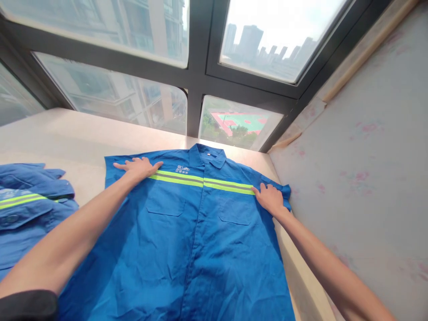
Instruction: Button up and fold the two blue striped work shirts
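Note:
A blue work shirt [200, 240] lies spread front side up, its collar toward the window. A yellow-green reflective band with a grey centre line crosses its chest, and white lettering sits above the band. My left hand [137, 167] rests flat on the shirt near the shoulder on the left, fingers spread. On the other side, my right hand [269, 197] lies on the cloth by the band's right end, fingers apart, close to the sleeve. Both hands press on the fabric without gripping it. The shirt's lower edge runs out of view.
At the left lies another blue garment [30, 209] with a similar yellow-green stripe, bunched up. The pale sill [67, 133] meets a dark-framed window [197, 80] at the back. A flower-patterned wall [361, 169] closes off the right side.

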The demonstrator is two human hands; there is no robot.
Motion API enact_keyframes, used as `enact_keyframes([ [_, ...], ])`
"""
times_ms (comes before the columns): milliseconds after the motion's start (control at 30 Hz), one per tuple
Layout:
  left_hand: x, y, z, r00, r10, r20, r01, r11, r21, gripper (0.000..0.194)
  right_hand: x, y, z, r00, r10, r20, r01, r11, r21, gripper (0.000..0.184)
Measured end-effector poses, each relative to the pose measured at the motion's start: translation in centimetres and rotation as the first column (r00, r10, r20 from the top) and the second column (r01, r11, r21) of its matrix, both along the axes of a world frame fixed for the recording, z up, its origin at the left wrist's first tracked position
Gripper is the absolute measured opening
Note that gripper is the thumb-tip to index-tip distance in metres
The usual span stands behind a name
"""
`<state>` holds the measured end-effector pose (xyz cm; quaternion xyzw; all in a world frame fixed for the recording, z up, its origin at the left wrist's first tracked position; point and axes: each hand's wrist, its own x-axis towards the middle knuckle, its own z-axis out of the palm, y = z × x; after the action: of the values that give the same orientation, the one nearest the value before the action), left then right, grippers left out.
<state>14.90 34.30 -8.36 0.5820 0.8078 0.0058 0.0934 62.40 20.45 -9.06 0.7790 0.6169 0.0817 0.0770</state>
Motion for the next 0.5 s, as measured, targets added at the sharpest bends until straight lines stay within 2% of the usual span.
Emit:
enact_keyframes([
  [33,0.7,0.3,0.4,0.999,-0.037,-0.039,0.039,0.998,0.046,0.096,-0.7,0.7,0.5,1.0,0.025,0.005,-0.025,0.999,0.027,0.063],
  [100,2.6,0.9,0.6,0.969,-0.217,-0.12,0.236,0.955,0.177,0.083,-2.2,2.7,1.0,0.984,0.176,-0.009,-0.174,0.979,0.103,0.061],
  [167,4.9,1.6,0.1,0.867,-0.471,-0.163,0.497,0.837,0.227,0.074,-3.6,5.3,0.9,0.929,0.368,-0.047,-0.358,0.923,0.14,0.059],
  [200,6.1,2.0,-0.4,0.808,-0.568,-0.154,0.589,0.782,0.206,0.072,-4.1,6.5,0.6,0.9,0.429,-0.069,-0.418,0.898,0.135,0.06],
  [233,7.1,2.3,-1.0,0.775,-0.619,-0.127,0.632,0.755,0.175,0.072,-4.4,7.7,0.1,0.887,0.453,-0.093,-0.442,0.889,0.118,0.061],
  [267,7.9,2.6,-1.7,0.772,-0.628,-0.096,0.635,0.759,0.146,0.073,-4.6,8.8,-0.4,0.888,0.443,-0.118,-0.436,0.896,0.088,0.062],
  [367,9.2,3.4,-3.4,0.824,-0.565,-0.047,0.566,0.815,0.123,0.078,-3.9,10.6,-2.4,0.921,0.342,-0.185,-0.349,0.937,-0.005,0.064],
  [500,8.8,4.1,-3.9,0.851,-0.524,-0.01,0.521,0.844,0.13,0.081,-1.8,10.7,-4.4,0.923,0.318,-0.218,-0.324,0.946,0.007,0.067],
])
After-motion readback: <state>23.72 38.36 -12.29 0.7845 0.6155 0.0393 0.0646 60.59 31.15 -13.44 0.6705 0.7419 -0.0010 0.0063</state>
